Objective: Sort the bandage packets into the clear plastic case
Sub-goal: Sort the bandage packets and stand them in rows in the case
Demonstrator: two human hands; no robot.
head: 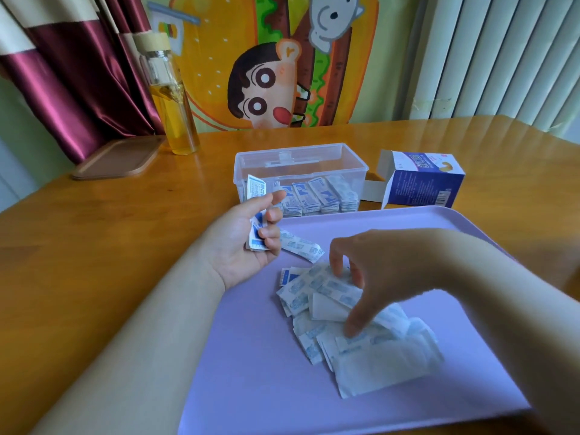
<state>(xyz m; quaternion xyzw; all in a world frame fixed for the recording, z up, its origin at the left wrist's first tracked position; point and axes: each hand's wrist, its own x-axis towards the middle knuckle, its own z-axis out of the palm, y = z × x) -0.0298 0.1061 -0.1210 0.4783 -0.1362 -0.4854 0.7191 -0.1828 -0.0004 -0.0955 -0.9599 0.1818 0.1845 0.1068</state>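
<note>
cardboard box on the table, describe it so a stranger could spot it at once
Start at the purple tray on the wooden table. Just beyond its far edge, right of the clear case, lies the cardboard box on its side, flap open. Unlike the see-through case, it is dark blue and white with a barcode.

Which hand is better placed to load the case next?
Left. The left hand holds packets just in front of the case; the right hand is farther back, fingers on the pile in the tray.
</note>
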